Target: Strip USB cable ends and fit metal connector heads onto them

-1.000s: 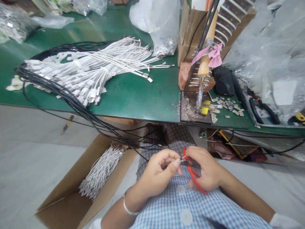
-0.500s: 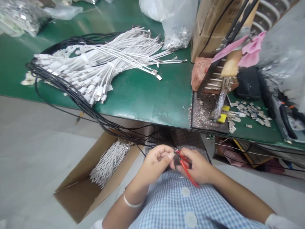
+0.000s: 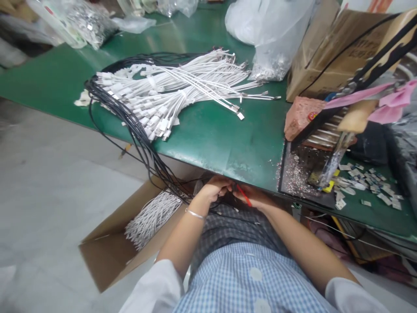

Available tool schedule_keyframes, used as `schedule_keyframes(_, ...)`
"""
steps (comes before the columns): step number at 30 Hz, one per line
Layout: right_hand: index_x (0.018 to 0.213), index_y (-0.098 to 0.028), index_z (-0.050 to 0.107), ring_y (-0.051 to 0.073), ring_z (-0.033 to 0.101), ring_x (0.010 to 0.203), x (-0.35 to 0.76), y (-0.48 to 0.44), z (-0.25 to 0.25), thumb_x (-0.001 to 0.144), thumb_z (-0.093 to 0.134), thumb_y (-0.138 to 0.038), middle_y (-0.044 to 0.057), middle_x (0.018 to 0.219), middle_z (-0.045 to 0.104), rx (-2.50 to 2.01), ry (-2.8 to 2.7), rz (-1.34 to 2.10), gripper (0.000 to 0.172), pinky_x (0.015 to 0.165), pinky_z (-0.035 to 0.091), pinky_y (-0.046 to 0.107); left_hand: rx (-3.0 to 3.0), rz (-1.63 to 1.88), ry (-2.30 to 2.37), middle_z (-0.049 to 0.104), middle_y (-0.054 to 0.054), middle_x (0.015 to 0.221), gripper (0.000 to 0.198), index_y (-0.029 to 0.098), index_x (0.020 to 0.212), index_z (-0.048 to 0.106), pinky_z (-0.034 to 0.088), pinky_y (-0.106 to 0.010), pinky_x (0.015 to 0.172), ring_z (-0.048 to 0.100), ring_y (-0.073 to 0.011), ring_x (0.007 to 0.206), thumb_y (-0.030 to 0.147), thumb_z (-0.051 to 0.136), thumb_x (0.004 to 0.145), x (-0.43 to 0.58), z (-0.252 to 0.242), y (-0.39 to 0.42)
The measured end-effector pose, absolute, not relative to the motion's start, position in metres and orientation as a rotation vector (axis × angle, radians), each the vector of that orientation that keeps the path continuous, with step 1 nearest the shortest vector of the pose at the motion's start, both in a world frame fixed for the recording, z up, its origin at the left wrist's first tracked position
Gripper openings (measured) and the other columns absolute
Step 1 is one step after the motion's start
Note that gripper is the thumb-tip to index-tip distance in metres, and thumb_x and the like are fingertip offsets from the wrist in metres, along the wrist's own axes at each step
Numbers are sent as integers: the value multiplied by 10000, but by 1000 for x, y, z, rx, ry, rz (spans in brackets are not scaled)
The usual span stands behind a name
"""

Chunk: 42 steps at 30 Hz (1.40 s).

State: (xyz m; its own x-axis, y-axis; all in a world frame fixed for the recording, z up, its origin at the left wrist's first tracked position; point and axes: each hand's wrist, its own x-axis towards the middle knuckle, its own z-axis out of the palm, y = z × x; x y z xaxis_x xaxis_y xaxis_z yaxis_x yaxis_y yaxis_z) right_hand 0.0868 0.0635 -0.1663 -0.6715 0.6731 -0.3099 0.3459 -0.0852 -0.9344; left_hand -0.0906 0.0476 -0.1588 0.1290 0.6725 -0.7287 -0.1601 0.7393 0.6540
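Note:
Both hands are stretched forward to the underside of the green table's front edge (image 3: 228, 163). My left hand (image 3: 213, 190) is curled closed among the black cables (image 3: 137, 134) that hang over the edge. My right hand (image 3: 252, 199) is closed on small red-handled cutters (image 3: 243, 195). The two hands almost touch, and the table edge hides part of the fingers. A pile of white cables (image 3: 176, 93) with metal plugs lies on the table beyond them.
An open cardboard box (image 3: 130, 234) of white cables stands on the floor at the left. A soldering iron stand (image 3: 329, 143) with a brick, solder scraps and small metal shells (image 3: 368, 184) fills the right. Plastic bags (image 3: 270, 30) and a carton (image 3: 329, 52) sit behind.
Both hands have moved away from my chest, forward to the table's edge, still holding the red cutters. The view has swung left and upward over the table.

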Motion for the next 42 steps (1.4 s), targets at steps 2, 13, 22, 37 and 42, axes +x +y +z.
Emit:
schedule_keyframes(2,1198,-163,626,200,678,965,76,68,-174,981,616,-356,77,1172,665,-1113,-1957,1828,290,819,600,386,447,652,1339,634,-114,1276,348,156,1273,605,586,-453,884,663,-252,1066,323,641,970,-98,-163,49)
schedule_keyframes(13,931,-150,633,133,606,697,77,56,-162,959,616,-412,3,837,636,-1160,-2096,1680,264,639,529,283,465,873,1278,688,-56,1006,246,133,1126,642,589,-311,676,672,-156,777,330,630,979,-108,-145,23)
schedule_keyframes(22,698,-230,374,117,364,576,150,-13,-60,728,693,-375,-58,630,418,-1180,-2197,1372,352,551,259,260,575,896,923,641,13,559,432,142,856,640,297,-169,423,413,-49,417,527,815,769,-55,-62,-41)
schedule_keyframes(37,735,-224,388,136,373,581,163,-15,-42,859,329,-853,-33,655,420,-1006,-2319,1021,643,576,261,284,866,781,961,635,6,603,333,161,784,653,346,-199,523,464,-86,524,450,642,951,-43,-30,-44)
schedule_keyframes(42,738,-223,399,145,386,584,164,-13,-44,871,318,-843,-27,653,428,-1014,-2326,980,639,584,271,287,1072,759,1013,660,-7,624,304,163,742,640,413,-222,614,559,-116,596,324,578,993,-43,-22,-40)
